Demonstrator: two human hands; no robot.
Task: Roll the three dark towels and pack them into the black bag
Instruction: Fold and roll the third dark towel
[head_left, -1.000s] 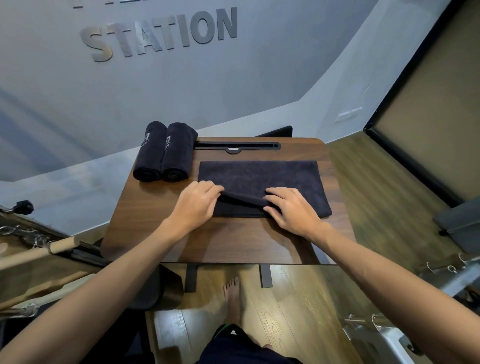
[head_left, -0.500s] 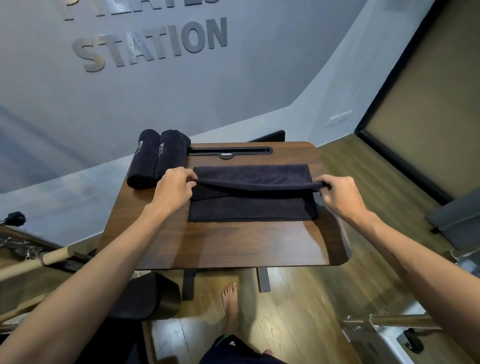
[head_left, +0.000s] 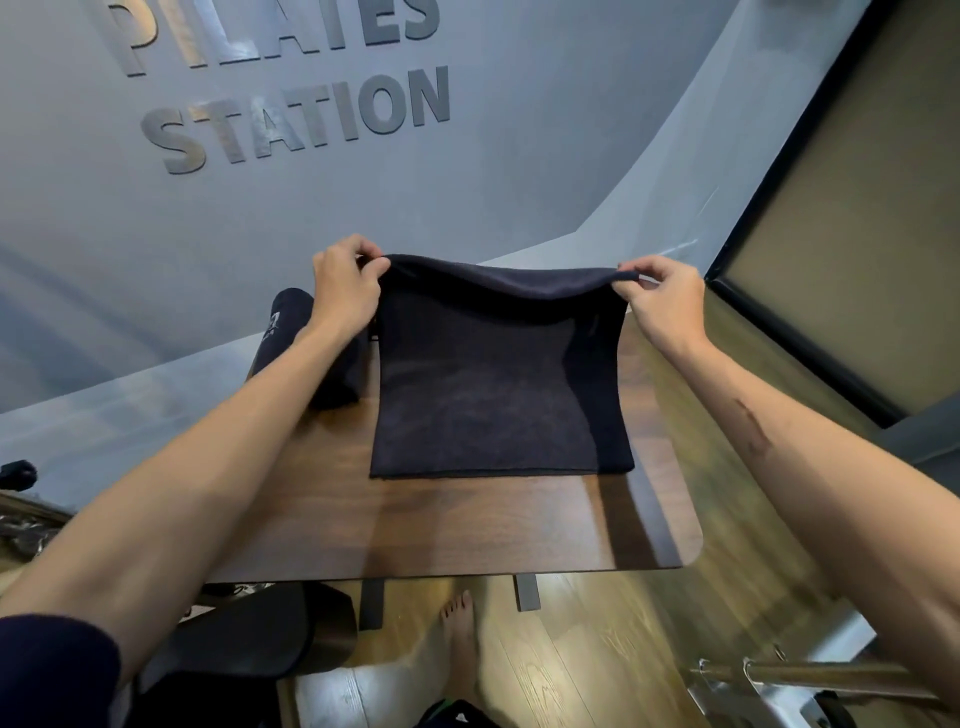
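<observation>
The left hand (head_left: 345, 291) pinches one upper corner of the towel (head_left: 498, 395); the right hand (head_left: 662, 301) pinches the other. Both hold that edge raised above the table (head_left: 467, 525). The lower edge rests on the wood, so the cloth hangs as a sloped sheet between the hands and the tabletop. Judgement: the two-corner grip keeps the edge taut and square, as needed to fold or lay the cloth flat before rolling.

Just left of the towel, behind the left forearm, lies a rolled towel (head_left: 291, 322). It is partly hidden; how many rolls lie there cannot be told.

A dark object (head_left: 249, 639) sits on the floor below the table's left side. It may be the black bag; its opening and contents are not visible. No towel is seen packed. Judgement: rolling is unfinished and packing not yet begun.
</observation>
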